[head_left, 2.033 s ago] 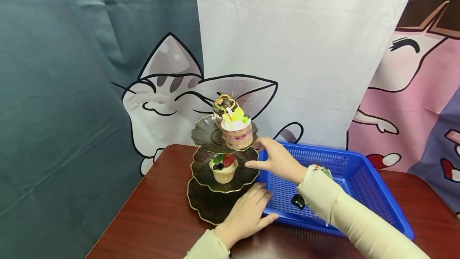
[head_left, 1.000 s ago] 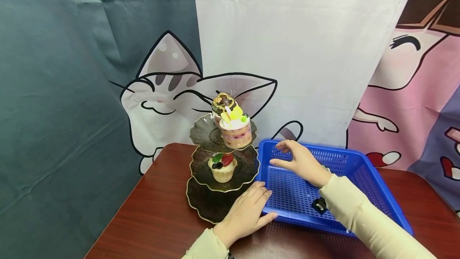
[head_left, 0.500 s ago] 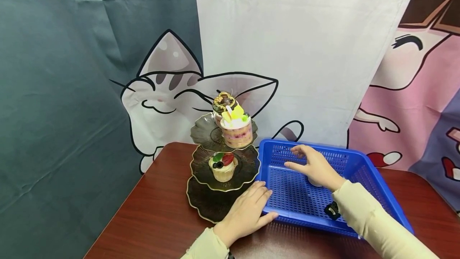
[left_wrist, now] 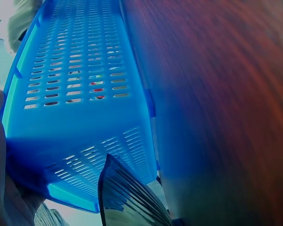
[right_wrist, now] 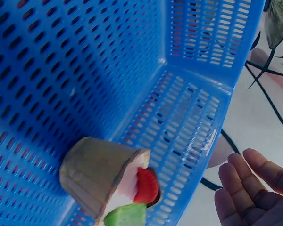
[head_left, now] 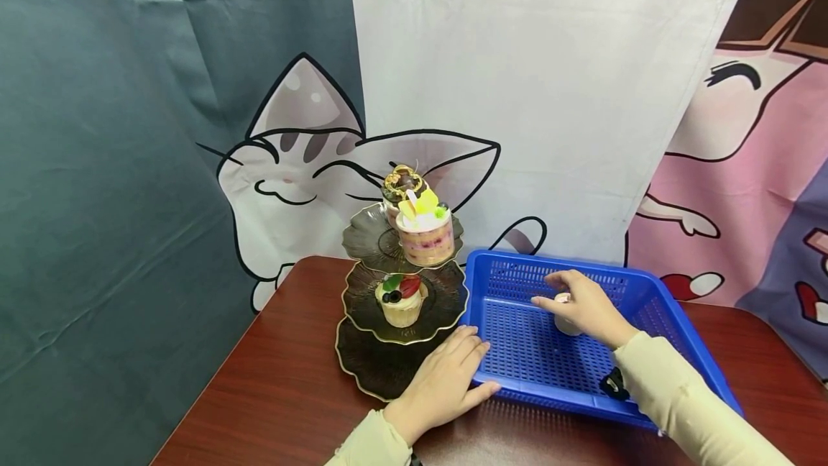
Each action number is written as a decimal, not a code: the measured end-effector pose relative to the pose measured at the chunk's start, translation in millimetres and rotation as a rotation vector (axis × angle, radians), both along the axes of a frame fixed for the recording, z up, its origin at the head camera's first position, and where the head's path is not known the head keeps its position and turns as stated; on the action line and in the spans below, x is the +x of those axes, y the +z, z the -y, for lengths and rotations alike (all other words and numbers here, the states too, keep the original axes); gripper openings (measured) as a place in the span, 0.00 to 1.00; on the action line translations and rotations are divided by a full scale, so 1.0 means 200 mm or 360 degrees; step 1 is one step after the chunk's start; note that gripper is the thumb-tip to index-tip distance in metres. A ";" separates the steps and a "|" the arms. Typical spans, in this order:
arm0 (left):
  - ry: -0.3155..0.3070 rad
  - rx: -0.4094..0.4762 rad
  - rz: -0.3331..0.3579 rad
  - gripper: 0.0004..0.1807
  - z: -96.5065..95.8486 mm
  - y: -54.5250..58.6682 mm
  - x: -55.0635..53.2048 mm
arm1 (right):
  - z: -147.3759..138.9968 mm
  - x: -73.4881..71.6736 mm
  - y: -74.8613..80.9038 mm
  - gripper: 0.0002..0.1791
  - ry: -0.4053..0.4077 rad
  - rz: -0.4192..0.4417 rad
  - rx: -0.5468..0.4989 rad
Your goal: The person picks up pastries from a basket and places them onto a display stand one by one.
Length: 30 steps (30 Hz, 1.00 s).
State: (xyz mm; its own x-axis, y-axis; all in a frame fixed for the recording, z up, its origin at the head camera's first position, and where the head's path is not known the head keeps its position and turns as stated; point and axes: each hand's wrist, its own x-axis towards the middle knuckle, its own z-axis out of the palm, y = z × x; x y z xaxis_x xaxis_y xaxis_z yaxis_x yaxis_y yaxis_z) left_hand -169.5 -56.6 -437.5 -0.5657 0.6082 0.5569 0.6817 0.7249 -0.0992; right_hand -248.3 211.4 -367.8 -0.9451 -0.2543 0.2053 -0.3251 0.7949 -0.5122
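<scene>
Inside the blue basket (head_left: 530, 358), my right hand (head_left: 582, 308) hovered over a small cupcake (right_wrist: 108, 181) with a red and green topping. The wrist view showed my fingers (right_wrist: 250, 181) loosely spread above the cupcake and not touching it, while the head view hid most of the cupcake under the hand, so I cannot tell for sure whether any fingertip met it. The cupcake sat on the basket floor, toward the far wall. My left hand (head_left: 446, 383) lay flat, fingers straight and together, on the basket's near left corner, with the thumb along the rim. Just left of the basket stood a three-tier dark cake stand (head_left: 362, 365) on the brown table (head_left: 278, 394), its lowest plate touching the basket's corner. A fruit-topped cupcake (head_left: 401, 300) sat on the middle tier, and a layered cake cup (head_left: 427, 236) on the top tier.
</scene>
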 end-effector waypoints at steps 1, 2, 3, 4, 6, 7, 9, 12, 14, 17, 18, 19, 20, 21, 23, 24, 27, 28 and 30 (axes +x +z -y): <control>0.0000 0.0002 -0.0001 0.29 0.00 0.00 0.00 | -0.01 0.00 0.00 0.37 -0.0002 -0.0005 -0.0002; -0.0001 0.0002 -0.0002 0.29 0.00 0.00 0.00 | -0.02 0.00 -0.01 0.37 -0.0002 -0.0009 -0.0003; -0.0001 0.0003 -0.0002 0.29 0.00 0.00 0.00 | -0.02 -0.01 -0.01 0.36 -0.0002 -0.0015 -0.0005; -0.0001 0.0004 -0.0002 0.29 0.00 0.00 0.00 | -0.03 -0.01 -0.02 0.36 0.0000 -0.0022 0.0000; -0.0002 0.0005 -0.0003 0.29 0.00 0.00 0.00 | -0.05 -0.01 -0.03 0.35 0.0000 -0.0042 0.0014; -0.0002 0.0004 -0.0004 0.29 0.00 0.00 0.00 | -0.06 -0.02 -0.03 0.34 0.0001 -0.0054 0.0019; -0.0003 0.0002 -0.0004 0.29 0.00 0.00 0.00 | -0.07 -0.02 -0.04 0.33 -0.0005 -0.0063 0.0033; -0.0003 -0.0002 -0.0002 0.29 0.00 0.00 0.00 | -0.09 -0.03 -0.05 0.32 -0.0015 -0.0074 0.0041; -0.0004 -0.0001 0.0000 0.29 0.00 -0.01 0.00 | -0.11 -0.04 -0.06 0.30 -0.0024 -0.0081 0.0044; -0.0006 0.0005 0.0003 0.30 0.00 -0.01 0.00 | -0.13 -0.04 -0.07 0.29 -0.0033 -0.0090 0.0055; -0.0007 0.0007 0.0003 0.30 0.00 -0.01 0.00 | -0.13 -0.04 -0.07 0.29 -0.0035 -0.0091 0.0058; -0.0007 0.0008 0.0002 0.30 0.00 -0.01 0.00 | -0.14 -0.04 -0.08 0.28 -0.0033 -0.0094 0.0059; -0.0007 0.0010 0.0000 0.30 0.00 -0.01 -0.01 | -0.15 -0.05 -0.08 0.28 -0.0031 -0.0098 0.0068; -0.0007 0.0011 -0.0001 0.30 0.00 -0.01 -0.01 | -0.15 -0.05 -0.08 0.28 -0.0025 -0.0103 0.0071; -0.0009 0.0012 -0.0004 0.30 0.00 -0.01 -0.01 | -0.16 -0.06 -0.09 0.28 -0.0005 -0.0115 0.0082; -0.0009 0.0013 -0.0005 0.30 0.00 -0.01 -0.01 | -0.17 -0.06 -0.10 0.29 0.0005 -0.0122 0.0092; -0.0011 0.0016 -0.0006 0.30 0.00 -0.01 -0.01 | -0.18 -0.07 -0.11 0.30 0.0012 -0.0119 0.0124; -0.0011 0.0016 -0.0005 0.30 0.00 -0.01 -0.01 | -0.19 -0.07 -0.11 0.30 0.0009 -0.0115 0.0133; -0.0009 0.0016 -0.0006 0.30 0.00 -0.01 -0.01 | -0.19 -0.07 -0.12 0.32 -0.0010 -0.0098 0.0152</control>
State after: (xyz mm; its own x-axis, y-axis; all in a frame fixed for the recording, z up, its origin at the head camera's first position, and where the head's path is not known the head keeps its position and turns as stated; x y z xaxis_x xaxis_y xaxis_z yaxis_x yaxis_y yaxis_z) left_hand -170.9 -56.4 -439.4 -0.5601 0.6058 0.5650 0.6856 0.7218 -0.0943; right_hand -262.8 250.2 -391.3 -0.9330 -0.2697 0.2384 -0.3487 0.8413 -0.4131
